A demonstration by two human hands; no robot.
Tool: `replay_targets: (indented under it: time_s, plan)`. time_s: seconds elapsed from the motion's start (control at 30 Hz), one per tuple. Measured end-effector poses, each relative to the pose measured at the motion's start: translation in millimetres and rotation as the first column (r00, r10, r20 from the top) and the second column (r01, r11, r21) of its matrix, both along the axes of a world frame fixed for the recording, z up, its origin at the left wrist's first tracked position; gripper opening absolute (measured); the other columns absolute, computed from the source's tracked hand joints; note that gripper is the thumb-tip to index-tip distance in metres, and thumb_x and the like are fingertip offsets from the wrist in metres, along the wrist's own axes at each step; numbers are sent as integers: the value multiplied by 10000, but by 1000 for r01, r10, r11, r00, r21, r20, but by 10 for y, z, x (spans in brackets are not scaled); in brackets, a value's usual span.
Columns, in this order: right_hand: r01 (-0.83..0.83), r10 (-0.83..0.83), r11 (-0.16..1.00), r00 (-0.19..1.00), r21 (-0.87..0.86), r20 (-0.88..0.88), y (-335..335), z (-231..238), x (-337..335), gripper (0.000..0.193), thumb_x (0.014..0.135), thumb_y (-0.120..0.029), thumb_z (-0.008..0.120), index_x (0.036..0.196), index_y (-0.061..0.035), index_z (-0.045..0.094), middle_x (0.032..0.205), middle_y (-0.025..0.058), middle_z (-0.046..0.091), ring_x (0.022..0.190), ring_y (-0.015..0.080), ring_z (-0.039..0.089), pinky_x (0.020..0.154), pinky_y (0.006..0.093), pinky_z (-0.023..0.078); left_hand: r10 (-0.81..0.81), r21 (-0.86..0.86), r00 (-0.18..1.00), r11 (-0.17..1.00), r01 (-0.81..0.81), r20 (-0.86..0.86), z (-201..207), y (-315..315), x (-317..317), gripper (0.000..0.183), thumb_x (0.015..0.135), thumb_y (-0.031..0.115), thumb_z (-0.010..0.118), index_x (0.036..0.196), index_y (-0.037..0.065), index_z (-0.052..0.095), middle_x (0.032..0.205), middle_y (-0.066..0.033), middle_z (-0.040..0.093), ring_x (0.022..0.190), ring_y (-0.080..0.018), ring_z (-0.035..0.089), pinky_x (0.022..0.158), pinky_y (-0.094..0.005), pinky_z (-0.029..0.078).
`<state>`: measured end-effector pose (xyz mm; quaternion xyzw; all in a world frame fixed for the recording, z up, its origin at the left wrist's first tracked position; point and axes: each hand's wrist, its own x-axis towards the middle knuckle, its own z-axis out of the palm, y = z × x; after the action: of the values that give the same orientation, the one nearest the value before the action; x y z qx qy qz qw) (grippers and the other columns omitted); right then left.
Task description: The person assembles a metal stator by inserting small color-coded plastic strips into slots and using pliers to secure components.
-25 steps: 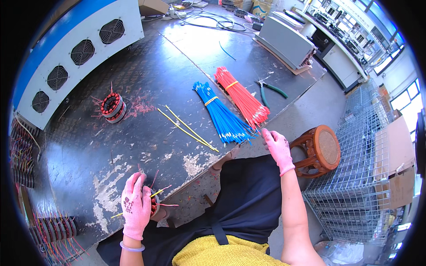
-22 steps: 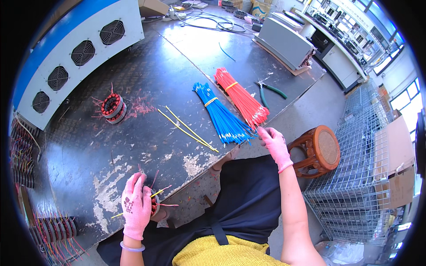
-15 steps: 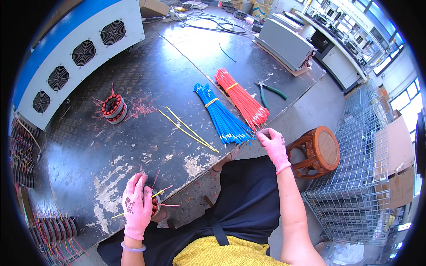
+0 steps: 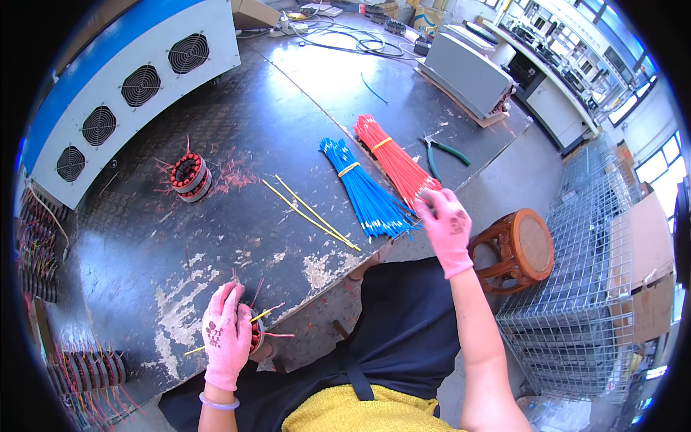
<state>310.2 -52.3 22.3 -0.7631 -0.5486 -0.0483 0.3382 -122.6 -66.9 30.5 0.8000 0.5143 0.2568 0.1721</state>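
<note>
My left hand [image 4: 227,335], in a pink glove, is closed round a stator [image 4: 256,335] with red windings at the table's near edge. Much of the stator is hidden behind the hand. A yellow wire [image 4: 269,312] and several red leads stick out of it. My right hand [image 4: 449,229], also gloved, has its fingers bent together at the near end of a bundle of red wires [image 4: 392,158]; what they pinch is hidden. Just left of it lies a bundle of blue wires [image 4: 360,189]. Each bundle has a yellowish band round it.
Loose yellow wires [image 4: 309,214] and another stator [image 4: 191,177] lie on the dark table [image 4: 137,252]. Green-handled pliers [image 4: 446,153] are beyond the red bundle. A wooden stool [image 4: 515,248] and wire mesh cages [image 4: 568,288] stand right. A fan-panelled cabinet [image 4: 133,86] is at far left.
My right hand has moved slightly away from the blue wire ends, up to the near end of the red bundle. My left hand stays on the stator. The view has shifted slightly.
</note>
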Motion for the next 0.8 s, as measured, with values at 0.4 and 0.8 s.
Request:
replay_targets:
  time_s: [0.4,0.8]
  plan:
    - [-35,173,897,946,-440,276,671,32,-174,230,956,-316,653,1004,-93,682,1022,119,691,967,309,706,782,456,567,-10,-3,1000,1000,10,9,-52,27,-15,378,914,89,653,1284,9,637,1324,-160,615,1149,-381,621,982,-463,495]
    - [-128,231,862,960,-491,155,397,363,-241,231,874,-306,735,926,-84,706,873,91,744,844,276,736,774,410,567,-8,-5,1000,1000,8,3,22,35,14,331,937,120,641,1255,27,647,1306,-151,621,1171,-377,615,999,-471,483]
